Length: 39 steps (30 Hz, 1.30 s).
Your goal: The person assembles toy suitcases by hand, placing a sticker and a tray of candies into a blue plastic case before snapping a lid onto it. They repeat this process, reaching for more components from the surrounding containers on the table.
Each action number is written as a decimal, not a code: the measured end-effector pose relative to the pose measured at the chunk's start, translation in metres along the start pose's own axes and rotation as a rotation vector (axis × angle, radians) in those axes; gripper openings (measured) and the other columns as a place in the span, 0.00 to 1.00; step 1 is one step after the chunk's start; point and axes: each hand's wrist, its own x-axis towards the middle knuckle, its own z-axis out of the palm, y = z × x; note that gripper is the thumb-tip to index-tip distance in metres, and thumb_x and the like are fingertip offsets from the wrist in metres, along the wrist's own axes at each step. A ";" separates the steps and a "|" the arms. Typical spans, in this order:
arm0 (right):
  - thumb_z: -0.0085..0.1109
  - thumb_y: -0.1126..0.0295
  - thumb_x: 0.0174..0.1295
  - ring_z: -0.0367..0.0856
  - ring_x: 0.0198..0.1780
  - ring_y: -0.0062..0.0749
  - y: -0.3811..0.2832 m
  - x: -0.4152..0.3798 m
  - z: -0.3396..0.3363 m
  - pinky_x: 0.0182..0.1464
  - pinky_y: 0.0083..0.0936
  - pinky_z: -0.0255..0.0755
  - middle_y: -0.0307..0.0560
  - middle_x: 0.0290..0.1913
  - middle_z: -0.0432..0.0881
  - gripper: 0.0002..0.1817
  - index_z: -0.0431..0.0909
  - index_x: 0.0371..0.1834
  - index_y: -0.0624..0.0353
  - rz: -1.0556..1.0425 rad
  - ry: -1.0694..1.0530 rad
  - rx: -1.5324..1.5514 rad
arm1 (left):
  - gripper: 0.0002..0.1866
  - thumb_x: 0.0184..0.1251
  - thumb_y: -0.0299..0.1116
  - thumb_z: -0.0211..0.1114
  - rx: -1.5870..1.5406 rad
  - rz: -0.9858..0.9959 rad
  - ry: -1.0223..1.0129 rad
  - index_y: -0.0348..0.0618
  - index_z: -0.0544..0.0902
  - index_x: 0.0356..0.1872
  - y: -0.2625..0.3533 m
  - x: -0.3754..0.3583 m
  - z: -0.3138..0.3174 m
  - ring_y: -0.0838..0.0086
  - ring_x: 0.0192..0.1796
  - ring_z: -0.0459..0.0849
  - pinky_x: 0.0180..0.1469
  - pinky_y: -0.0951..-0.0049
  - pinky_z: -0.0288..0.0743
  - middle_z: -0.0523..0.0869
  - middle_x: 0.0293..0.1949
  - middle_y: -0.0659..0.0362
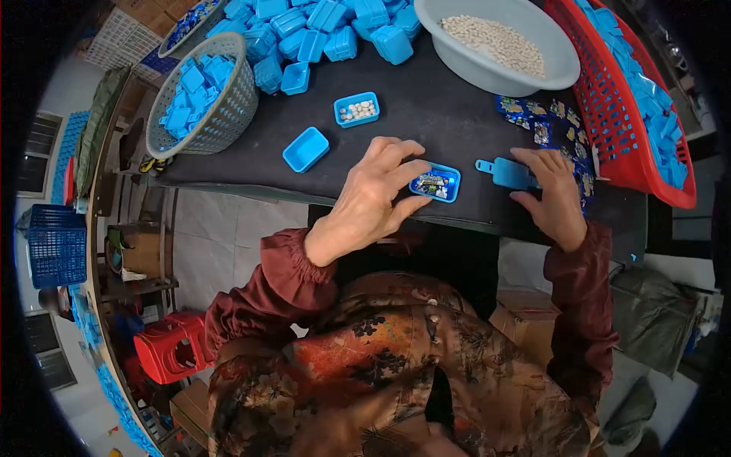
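My left hand (369,194) has its thumb and fingers around the sides of a small blue plastic box (454,185). A dark blue printed packet (432,185) lies inside that box. Over at the right, my right hand (554,190) grips a flat blue lid (509,174) on the table, its tab pointing left. Fingers hide the lid's right end. Beyond my left hand stand an open blue box (307,150) with nothing visible in it and another blue box (346,116) holding several whitish pellets.
Printed packets (541,133) lie scattered beside a red basket (609,107) of blue pieces. A grey basin (499,75) holds whitish pellets. Blue boxes (327,15) are heaped at the back, near a grey basket (245,95) of blue parts. The black table's edge (282,194) runs before me.
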 end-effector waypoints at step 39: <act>0.71 0.79 0.44 0.79 0.48 0.35 -0.055 0.012 0.061 0.52 0.32 0.71 0.46 0.46 0.81 0.44 0.60 0.68 0.57 0.117 0.095 0.720 | 0.19 0.53 0.27 0.71 -0.329 -0.011 -0.101 0.36 0.82 0.49 -0.026 0.000 0.017 0.59 0.51 0.81 0.50 0.65 0.71 0.80 0.53 0.49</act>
